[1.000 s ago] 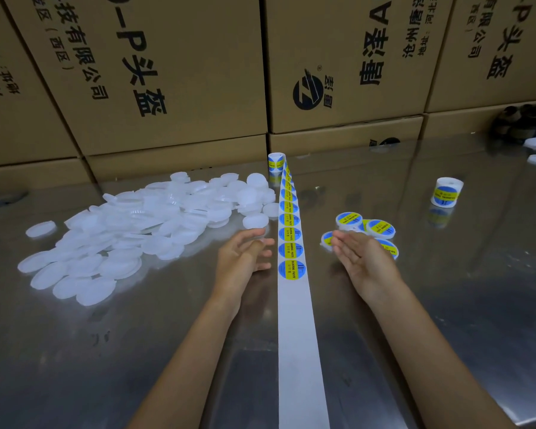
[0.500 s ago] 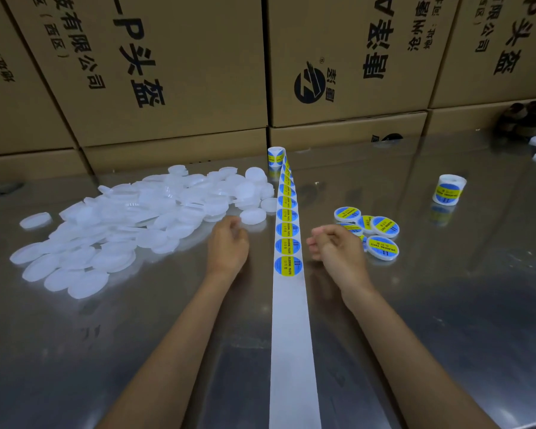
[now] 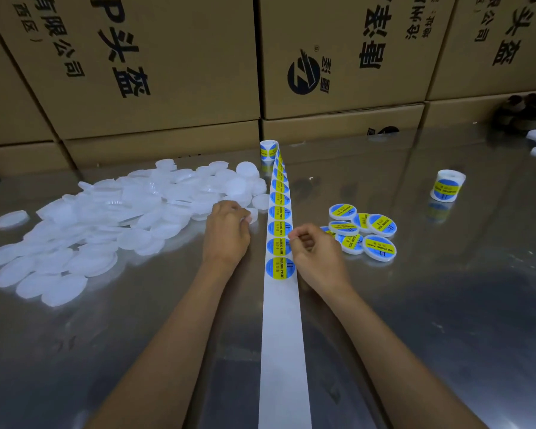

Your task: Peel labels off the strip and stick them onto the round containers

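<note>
Round blue-and-yellow label (image 3: 278,246), second from the near end of the long white backing strip (image 3: 281,320), is lying just left of the right hand (image 3: 317,255), whose curled fingertips are picking at its edge. The strip is running straight away from the person. The left hand (image 3: 227,233) is curling round a white round plastic container (image 3: 250,217) by the pile.

"SOLDERING PASTE" runs in dark print along the yellow band of each round blue label on the strip (image 3: 279,267) between my hands, with two upright strokes like "11" on the blue part beside it. The same wording shows on a labelled container (image 3: 380,246) to my right, and faintly on the spare roll (image 3: 447,186) farther off. Behind the table, the cardboard boxes (image 3: 155,66) carry large black Chinese characters, including "头盔" and "有限公司", a letter "P", and a round black logo (image 3: 304,76).
</note>
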`<state>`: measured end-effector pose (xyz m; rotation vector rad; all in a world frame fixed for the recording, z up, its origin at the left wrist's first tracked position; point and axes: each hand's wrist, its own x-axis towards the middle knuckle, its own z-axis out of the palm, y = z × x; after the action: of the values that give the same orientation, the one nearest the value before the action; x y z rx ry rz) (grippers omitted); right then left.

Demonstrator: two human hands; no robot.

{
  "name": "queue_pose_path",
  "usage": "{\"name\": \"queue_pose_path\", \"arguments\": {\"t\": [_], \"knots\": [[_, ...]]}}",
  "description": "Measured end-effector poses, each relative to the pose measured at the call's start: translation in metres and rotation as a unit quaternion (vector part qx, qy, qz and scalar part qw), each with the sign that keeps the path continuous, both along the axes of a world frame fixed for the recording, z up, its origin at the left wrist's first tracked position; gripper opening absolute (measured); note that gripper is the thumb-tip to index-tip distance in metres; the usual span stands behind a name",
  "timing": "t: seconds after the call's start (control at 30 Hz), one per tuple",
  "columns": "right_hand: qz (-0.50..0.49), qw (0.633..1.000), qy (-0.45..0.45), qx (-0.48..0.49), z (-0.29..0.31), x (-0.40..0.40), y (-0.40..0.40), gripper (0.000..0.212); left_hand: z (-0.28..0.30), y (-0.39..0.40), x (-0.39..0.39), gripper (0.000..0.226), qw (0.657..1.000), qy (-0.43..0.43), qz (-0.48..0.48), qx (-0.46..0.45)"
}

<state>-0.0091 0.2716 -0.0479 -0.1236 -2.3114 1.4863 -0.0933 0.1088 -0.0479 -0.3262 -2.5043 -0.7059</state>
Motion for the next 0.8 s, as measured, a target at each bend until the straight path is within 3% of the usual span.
{"name": "queue_pose_path", "arguments": {"t": [0.07, 0.17, 0.27, 0.37, 0.43, 0.57, 0.8], "knots": [[0.004, 1.000, 0.001, 0.006, 0.001, 0.000, 0.001, 0.009, 0.001, 0.003, 0.009, 0.019, 0.997, 0.005, -0.022, 0.072], [0.019, 1.000, -0.001, 0.021, 0.002, 0.001, 0.001, 0.007, 0.005, 0.003, 0.020, 0.016, 0.970, -0.063, -0.028, 0.232], [0.038, 0.999, -0.006, 0.024, 0.004, 0.003, 0.001, 0.009, 0.008, -0.002, 0.033, 0.014, 0.889, -0.150, -0.045, 0.431], [0.068, 0.997, 0.026, 0.035, 0.007, 0.008, -0.004, 0.015, 0.012, -0.005, 0.054, 0.015, 0.796, -0.227, -0.118, 0.548], [0.084, 0.995, 0.044, 0.040, 0.010, 0.012, -0.006, 0.017, 0.014, -0.004, 0.069, 0.015, 0.763, -0.267, -0.170, 0.563], [0.102, 0.993, 0.052, 0.026, 0.012, 0.019, -0.004, 0.014, 0.016, -0.001, 0.088, 0.015, 0.730, -0.301, -0.192, 0.583], [0.110, 0.992, 0.042, 0.043, 0.010, 0.027, 0.002, 0.011, 0.017, 0.000, 0.094, 0.020, 0.764, -0.285, -0.197, 0.544]]}}
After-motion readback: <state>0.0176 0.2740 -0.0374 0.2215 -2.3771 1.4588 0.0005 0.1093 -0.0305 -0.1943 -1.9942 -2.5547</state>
